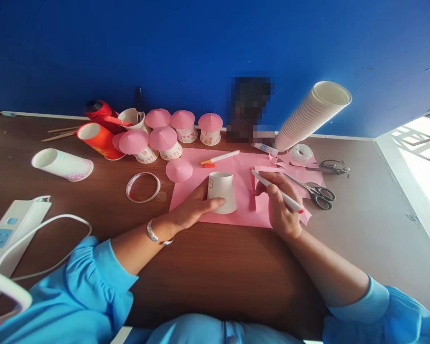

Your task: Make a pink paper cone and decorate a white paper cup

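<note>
My left hand (200, 203) is closed around a white paper cup (222, 191), which is upside down over a sheet of pink paper (186, 210). Red outlines show near both sides of the cup. In my right hand (284, 210) is a white marker pen (282, 193) with a red end, held like a pencil, its tip apart from the cup. Behind the cup, an orange-and-white marker (220, 157) lies on the paper beside a small red cap (209, 166). A loose pink paper cone (179, 170) sits at the sheet's left edge.
Several decorated cups with pink cone tops (210, 123) stand along the blue wall. A tall stack of paper cups (308, 117) leans at the right. Nearby are scissors (320, 195) and a white ribbon roll (301, 153). Tape roll (143, 187) and power strip (12, 229) lie left.
</note>
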{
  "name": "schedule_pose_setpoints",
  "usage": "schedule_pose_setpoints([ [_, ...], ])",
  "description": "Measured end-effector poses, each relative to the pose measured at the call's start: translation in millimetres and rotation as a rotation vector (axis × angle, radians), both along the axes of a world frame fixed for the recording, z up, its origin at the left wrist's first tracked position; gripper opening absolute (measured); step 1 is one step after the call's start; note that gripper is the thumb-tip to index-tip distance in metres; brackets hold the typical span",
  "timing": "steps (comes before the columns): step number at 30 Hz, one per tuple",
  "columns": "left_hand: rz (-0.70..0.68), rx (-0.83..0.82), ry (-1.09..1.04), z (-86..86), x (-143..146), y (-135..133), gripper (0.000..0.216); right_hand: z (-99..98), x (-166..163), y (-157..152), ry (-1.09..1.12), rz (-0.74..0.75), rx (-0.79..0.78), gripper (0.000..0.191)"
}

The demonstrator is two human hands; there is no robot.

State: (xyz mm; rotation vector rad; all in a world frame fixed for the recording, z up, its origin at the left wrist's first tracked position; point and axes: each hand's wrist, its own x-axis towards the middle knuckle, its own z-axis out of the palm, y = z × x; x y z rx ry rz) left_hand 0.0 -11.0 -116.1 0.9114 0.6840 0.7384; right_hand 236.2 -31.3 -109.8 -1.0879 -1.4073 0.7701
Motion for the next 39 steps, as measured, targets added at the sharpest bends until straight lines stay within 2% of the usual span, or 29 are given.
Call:
schedule_pose_setpoints([
  [3,-0.023,0.019,-0.009,-1.0,-1,0,0.061,-2.8,-1,3,0.274,0.022,-0.134,0.018],
  [6,-0.026,0.039,-0.007,-1.1,-2,0,0.054,-1.4,-3,5,0.398,0.012,-0.195,0.016],
  [16,-0.022,0.046,0.003,-2.9,-2,-1,0.055,9.3,-11,-2,0.492,0.108,-0.267,0.023],
  [25,-0.017,0.037,0.011,-1.8,-2,-1,0.057,7.2,-9,5,0.562,0.113,-0.366,0.034],
  [33,-0.023,0.048,0.016,-2.7,-2,0,0.053,8.2,-9,7,0.665,0.208,-0.442,0.027],
  [39,-0.028,0.044,0.005,-3.5,-2,0,0.052,8.6,-10,7,0.666,0.223,-0.442,0.032],
])
